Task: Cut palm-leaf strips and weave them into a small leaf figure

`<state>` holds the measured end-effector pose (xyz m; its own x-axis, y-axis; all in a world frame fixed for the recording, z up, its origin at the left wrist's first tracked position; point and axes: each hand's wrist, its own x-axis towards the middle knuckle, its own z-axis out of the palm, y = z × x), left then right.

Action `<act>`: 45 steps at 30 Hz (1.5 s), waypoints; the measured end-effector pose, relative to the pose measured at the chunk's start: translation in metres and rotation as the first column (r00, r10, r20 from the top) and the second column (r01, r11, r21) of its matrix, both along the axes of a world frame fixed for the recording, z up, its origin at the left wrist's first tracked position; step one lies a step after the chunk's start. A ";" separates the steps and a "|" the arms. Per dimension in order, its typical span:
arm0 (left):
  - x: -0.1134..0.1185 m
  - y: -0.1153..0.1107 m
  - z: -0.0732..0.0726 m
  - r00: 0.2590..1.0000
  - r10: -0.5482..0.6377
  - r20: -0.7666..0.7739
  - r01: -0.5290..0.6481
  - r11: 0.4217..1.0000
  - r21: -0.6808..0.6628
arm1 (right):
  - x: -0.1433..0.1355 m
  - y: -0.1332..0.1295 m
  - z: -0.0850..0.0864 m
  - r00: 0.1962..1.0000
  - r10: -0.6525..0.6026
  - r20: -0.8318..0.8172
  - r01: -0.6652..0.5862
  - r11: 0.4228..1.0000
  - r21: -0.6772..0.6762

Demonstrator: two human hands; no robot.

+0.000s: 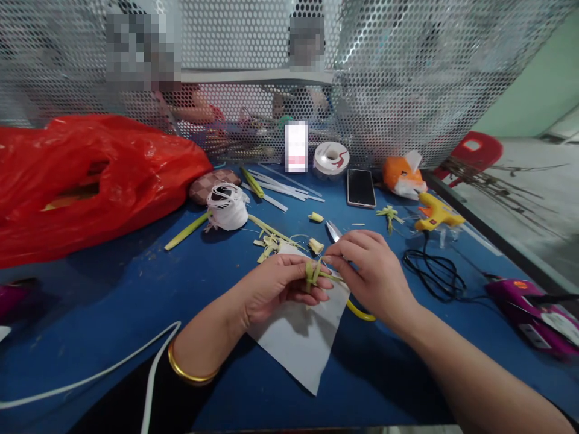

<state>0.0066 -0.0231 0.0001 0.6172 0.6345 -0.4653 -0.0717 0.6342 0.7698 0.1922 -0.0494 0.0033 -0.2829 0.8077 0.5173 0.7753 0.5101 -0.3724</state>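
Between the thumb and fingers of my left hand (271, 283) is a small folded piece of green leaf strips (311, 275). My right hand (377, 274) pinches a strip end at the top of that piece; a stem or strip sticks out from it to the right. A sheet of white paper (305, 352) lies under both hands. Scissors lie partly hidden beneath my right hand, with the metal blades (333, 231) above it and a yellow handle (360, 312) below. Leaf scraps (270, 247) and a pale cut stub (315, 246) lie just beyond my fingers.
A roll of white cord (227, 208), pale strips (280, 187), a ribbon spool (332, 158) and a dark phone (360, 188) stand farther back. At right are a yellow glue gun (438, 214), its black cable and a purple device (534, 313). A red bag (90, 181) fills the left.
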 end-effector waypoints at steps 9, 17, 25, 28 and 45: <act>-0.001 0.001 -0.002 0.998 0.054 0.016 -0.054 0.999 0.003 | 0.007 0.004 -0.003 0.991 -0.112 0.074 0.106 0.991 0.080; -0.003 0.006 0.002 0.970 0.239 0.035 -0.239 0.971 -0.008 | 0.032 0.010 0.009 0.965 0.166 -0.205 -0.236 0.889 -0.393; -0.002 0.004 -0.002 0.982 0.187 0.014 -0.187 0.982 -0.011 | 0.008 0.002 0.009 0.822 0.249 -0.512 -0.378 0.911 -0.163; -0.001 0.003 -0.003 0.984 0.179 -0.007 -0.179 0.984 0.002 | 0.002 -0.001 0.002 0.737 0.104 -0.668 -0.281 0.946 -0.162; 0.001 0.000 -0.003 0.985 0.173 -0.003 -0.173 0.985 0.029 | 0.000 0.000 0.006 0.914 -0.039 -0.403 -0.126 0.918 -0.375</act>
